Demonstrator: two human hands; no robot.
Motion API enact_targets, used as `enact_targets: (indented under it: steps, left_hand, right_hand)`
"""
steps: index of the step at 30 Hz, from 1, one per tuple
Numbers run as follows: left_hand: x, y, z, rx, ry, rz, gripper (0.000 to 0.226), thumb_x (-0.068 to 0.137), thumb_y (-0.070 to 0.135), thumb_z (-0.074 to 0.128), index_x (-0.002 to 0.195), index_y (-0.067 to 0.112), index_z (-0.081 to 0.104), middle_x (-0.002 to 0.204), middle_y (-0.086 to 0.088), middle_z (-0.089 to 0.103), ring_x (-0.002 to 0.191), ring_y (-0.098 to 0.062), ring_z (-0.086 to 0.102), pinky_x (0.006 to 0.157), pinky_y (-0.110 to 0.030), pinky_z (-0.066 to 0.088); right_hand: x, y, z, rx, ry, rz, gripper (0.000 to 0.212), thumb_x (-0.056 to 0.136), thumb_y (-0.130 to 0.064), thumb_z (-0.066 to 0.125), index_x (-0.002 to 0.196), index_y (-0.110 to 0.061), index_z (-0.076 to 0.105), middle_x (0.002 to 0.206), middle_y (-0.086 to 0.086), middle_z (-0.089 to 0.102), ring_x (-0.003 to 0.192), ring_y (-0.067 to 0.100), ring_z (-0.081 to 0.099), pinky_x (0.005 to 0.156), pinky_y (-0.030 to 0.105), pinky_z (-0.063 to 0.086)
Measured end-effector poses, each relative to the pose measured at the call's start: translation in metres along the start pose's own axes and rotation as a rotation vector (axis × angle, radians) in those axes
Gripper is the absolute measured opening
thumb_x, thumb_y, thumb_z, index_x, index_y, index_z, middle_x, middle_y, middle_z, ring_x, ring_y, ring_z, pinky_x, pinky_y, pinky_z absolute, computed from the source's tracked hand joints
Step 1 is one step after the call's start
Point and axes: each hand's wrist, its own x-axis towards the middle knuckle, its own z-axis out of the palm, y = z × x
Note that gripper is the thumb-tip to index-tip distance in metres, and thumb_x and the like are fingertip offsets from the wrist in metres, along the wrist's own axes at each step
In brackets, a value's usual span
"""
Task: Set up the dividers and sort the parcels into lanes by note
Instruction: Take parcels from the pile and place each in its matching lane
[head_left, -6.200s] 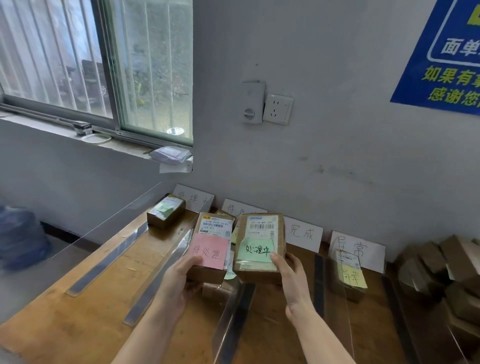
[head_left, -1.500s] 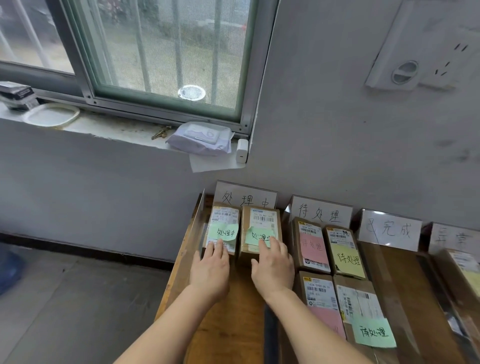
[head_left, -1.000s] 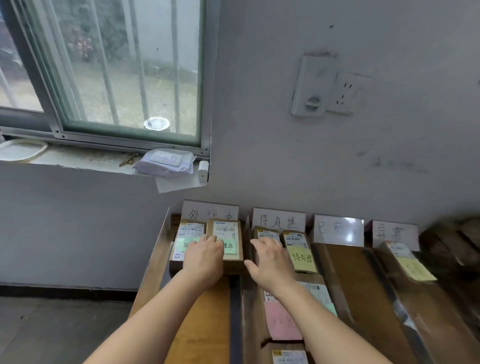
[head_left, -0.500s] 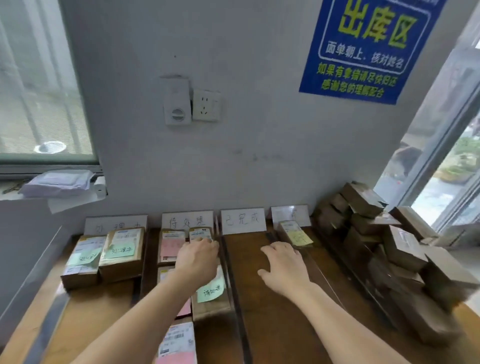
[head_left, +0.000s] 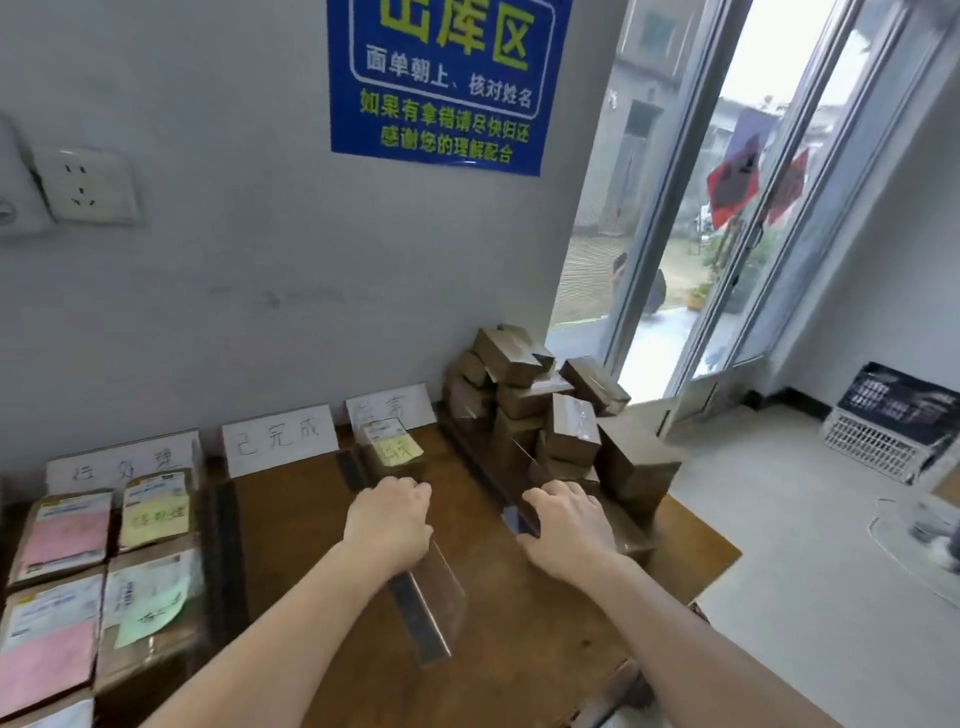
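Sorting step: left fingers (head_left: 405, 488) curl over a divider (head_left: 431, 597), right fingers (head_left: 550, 493) curl just short of the parcel pile (head_left: 519, 364) ahead, grips unclear; next probably means lifting one parcel and reading its note.

The one head-worn camera is looking forward and down, sitting close over the table (head_left: 311, 519), facing the wall (head_left: 260, 260).

Wooden table (head_left: 311, 545): note-tagged parcels (head_left: 67, 535) at lower left; label cards (head_left: 280, 439) along the rear edge; clear divider (head_left: 431, 597) upright at centre; parcel pile (head_left: 545, 415) at centre right.
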Motion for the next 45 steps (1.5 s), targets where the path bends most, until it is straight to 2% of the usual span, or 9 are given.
enact_targets:
  steps: [13, 19, 23, 28, 33, 35, 40, 43, 45]
  left_hand:
    - [0.132, 0.128, 0.033, -0.038, -0.038, 0.152, 0.047, 0.097, 0.038, 0.053, 0.139, 0.019, 0.048, 0.14, 0.0, 0.052, 0.13, -0.021, 0.047, 0.103, -0.036, 0.044]
    - [0.207, 0.166, 0.044, -0.119, 0.001, 0.131, 0.055, 0.093, 0.053, 0.053, 0.138, 0.021, 0.048, 0.129, 0.001, 0.056, 0.116, -0.018, 0.054, 0.091, -0.033, 0.05]
    - [0.242, 0.186, 0.053, -0.111, -0.011, 0.094, 0.07, 0.088, 0.062, 0.052, 0.145, 0.023, 0.037, 0.142, -0.004, 0.043, 0.127, -0.023, 0.045, 0.101, -0.038, 0.043]
    - [0.261, 0.208, 0.067, -0.102, -0.091, -0.015, 0.093, 0.083, 0.076, 0.045, 0.154, 0.023, 0.02, 0.158, -0.009, 0.018, 0.14, -0.029, 0.029, 0.109, -0.042, 0.034]
    - [0.274, 0.22, 0.084, -0.189, -0.105, -0.171, 0.093, 0.081, 0.073, 0.052, 0.152, 0.025, 0.017, 0.16, -0.01, 0.01, 0.138, -0.032, 0.031, 0.106, -0.042, 0.038]
    - [0.275, 0.222, 0.09, -0.219, -0.086, -0.209, 0.086, 0.085, 0.065, 0.054, 0.152, 0.025, 0.017, 0.16, -0.01, 0.008, 0.137, -0.032, 0.032, 0.105, -0.041, 0.04]
    - [0.27, 0.222, 0.097, -0.386, 0.057, -0.25, 0.072, 0.086, 0.056, 0.052, 0.147, 0.027, 0.026, 0.155, -0.007, 0.019, 0.133, -0.031, 0.034, 0.102, -0.043, 0.041]
    - [0.263, 0.223, 0.096, -0.617, 0.107, -0.301, 0.072, 0.081, 0.059, 0.046, 0.145, 0.03, 0.031, 0.148, -0.003, 0.027, 0.126, -0.025, 0.038, 0.093, -0.04, 0.045]
    - [0.258, 0.225, 0.094, -0.888, 0.141, -0.375, 0.074, 0.075, 0.058, 0.044, 0.144, 0.03, 0.036, 0.145, -0.003, 0.032, 0.122, -0.021, 0.042, 0.092, -0.037, 0.045]
  right_hand:
    - [0.057, 0.14, 0.0, 0.021, -0.002, 0.185, 0.048, 0.093, -0.045, 0.058, 0.137, -0.027, 0.05, 0.141, -0.001, 0.049, 0.132, 0.022, 0.04, 0.109, 0.036, 0.037]
    - [0.108, 0.192, 0.002, -0.006, -0.025, 0.222, 0.051, 0.092, -0.047, 0.057, 0.138, -0.027, 0.049, 0.137, 0.0, 0.052, 0.126, 0.022, 0.045, 0.106, 0.036, 0.038]
    - [0.139, 0.218, 0.008, -0.005, -0.053, 0.239, 0.055, 0.09, -0.053, 0.056, 0.138, -0.026, 0.049, 0.14, 0.002, 0.05, 0.132, 0.024, 0.041, 0.108, 0.037, 0.035]
    - [0.163, 0.239, 0.029, 0.001, -0.062, 0.278, 0.071, 0.086, -0.066, 0.054, 0.144, -0.027, 0.04, 0.155, 0.008, 0.031, 0.144, 0.028, 0.025, 0.114, 0.042, 0.027]
    - [0.181, 0.261, 0.051, 0.093, -0.114, 0.333, 0.097, 0.077, -0.079, 0.052, 0.153, -0.032, 0.015, 0.164, 0.008, 0.001, 0.151, 0.033, 0.0, 0.116, 0.053, 0.02]
    - [0.185, 0.268, 0.057, 0.144, -0.108, 0.347, 0.099, 0.075, -0.079, 0.053, 0.153, -0.031, 0.014, 0.163, 0.01, 0.004, 0.15, 0.034, 0.006, 0.115, 0.05, 0.027]
    - [0.186, 0.281, 0.059, 0.257, 0.029, 0.351, 0.09, 0.067, -0.072, 0.052, 0.142, -0.028, 0.029, 0.142, 0.007, 0.036, 0.128, 0.027, 0.035, 0.099, 0.04, 0.043]
    - [0.18, 0.292, 0.054, 0.558, 0.095, 0.391, 0.094, 0.061, -0.069, 0.045, 0.146, -0.032, 0.03, 0.132, 0.005, 0.04, 0.119, 0.023, 0.035, 0.089, 0.036, 0.04]
    - [0.178, 0.299, 0.055, 0.819, 0.142, 0.432, 0.088, 0.063, -0.065, 0.046, 0.145, -0.036, 0.034, 0.13, 0.006, 0.042, 0.115, 0.02, 0.039, 0.091, 0.037, 0.043]
